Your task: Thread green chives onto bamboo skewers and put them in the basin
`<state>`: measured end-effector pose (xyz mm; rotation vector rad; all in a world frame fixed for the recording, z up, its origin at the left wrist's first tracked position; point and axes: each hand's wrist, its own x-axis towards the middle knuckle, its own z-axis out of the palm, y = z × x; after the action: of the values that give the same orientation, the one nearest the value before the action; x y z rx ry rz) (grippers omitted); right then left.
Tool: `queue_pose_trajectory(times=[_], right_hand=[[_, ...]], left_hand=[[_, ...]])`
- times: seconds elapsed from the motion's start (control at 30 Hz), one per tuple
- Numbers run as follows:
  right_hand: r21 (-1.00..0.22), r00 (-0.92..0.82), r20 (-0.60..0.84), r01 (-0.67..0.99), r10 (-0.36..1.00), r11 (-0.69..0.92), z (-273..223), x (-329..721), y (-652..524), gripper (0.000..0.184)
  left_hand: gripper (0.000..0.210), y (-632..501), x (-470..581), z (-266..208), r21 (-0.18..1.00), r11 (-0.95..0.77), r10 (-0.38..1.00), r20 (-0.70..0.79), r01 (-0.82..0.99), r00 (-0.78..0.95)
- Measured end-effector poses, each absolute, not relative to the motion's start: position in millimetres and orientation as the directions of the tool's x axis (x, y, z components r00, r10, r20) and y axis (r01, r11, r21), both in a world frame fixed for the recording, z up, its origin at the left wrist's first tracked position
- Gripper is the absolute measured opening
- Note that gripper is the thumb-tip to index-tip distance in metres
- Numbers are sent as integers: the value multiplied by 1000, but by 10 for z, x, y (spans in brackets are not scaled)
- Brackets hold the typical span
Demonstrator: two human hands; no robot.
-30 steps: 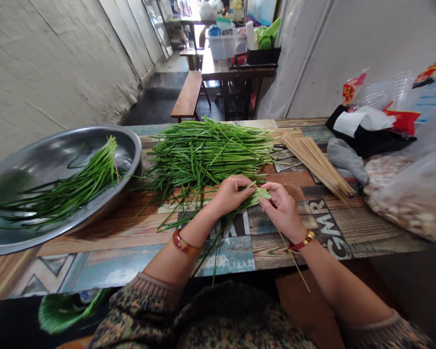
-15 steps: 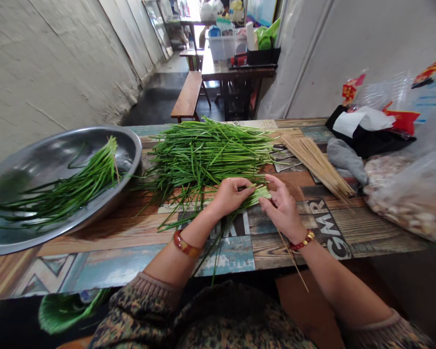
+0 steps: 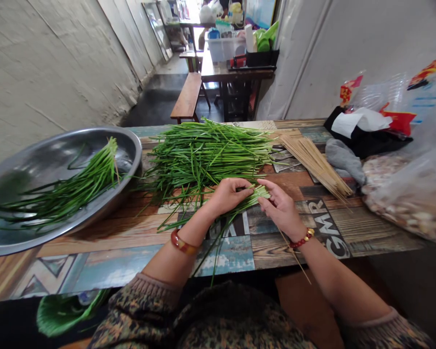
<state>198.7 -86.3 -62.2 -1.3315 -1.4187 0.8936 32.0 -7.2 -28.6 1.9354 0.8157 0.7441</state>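
My left hand is closed around a small bunch of garlic chives, its pale cut ends pointing right and green leaves trailing left under my wrist. At those ends, the thumb and fingers of my right hand curve in close. A thin bamboo skewer runs from beneath my right palm past the table's front edge; its upper tip is hidden. Just beyond both hands lies a large pile of garlic chives. More bamboo skewers lie in a bundle to the right.
A steel basin on the left holds a skewered row of chives. On the right are a grey cloth, a black bag and a clear plastic bag of pale pieces. A bench stands beyond the table.
My right hand has shifted slightly left, closer to the cut ends of the bunch. The skewer under it has tilted a little. My left hand keeps its grip.
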Motion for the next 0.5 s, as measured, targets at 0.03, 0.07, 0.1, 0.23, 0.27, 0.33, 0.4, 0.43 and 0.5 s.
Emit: queue_pose_trajectory(times=[0.03,0.07,0.1,0.23,0.27,0.33,0.4,0.43,0.5], right_hand=[[-951,52,165,274,985,145,-623,1989,-861,41],[-952,50,171,265,984,152,-622,1990,-861,38],[-954,49,172,257,984,154,-621,1990,-862,35],[-960,46,137,251,990,121,-610,1983,-871,29],[-960,47,129,255,990,113,-606,1982,-872,28],[-961,51,121,256,991,104,-596,1980,-873,28],[-965,51,117,242,992,102,-587,1980,-872,29],[-968,51,117,231,992,102,-584,1981,-872,29],[-971,51,116,214,992,103,-580,1981,-872,30]], left_hand=[[18,-73,320,-291,886,-390,782,175,251,598],[18,-74,321,-297,887,-385,787,172,254,592],[19,-75,322,-303,890,-380,790,169,254,589],[19,-83,327,-313,895,-373,785,164,244,598],[19,-84,326,-309,895,-374,780,161,244,605],[20,-79,320,-292,894,-376,777,160,245,609],[20,-65,305,-268,893,-379,793,178,243,582],[19,-55,295,-256,891,-383,809,197,242,553],[19,-37,278,-240,889,-393,841,243,236,483]])
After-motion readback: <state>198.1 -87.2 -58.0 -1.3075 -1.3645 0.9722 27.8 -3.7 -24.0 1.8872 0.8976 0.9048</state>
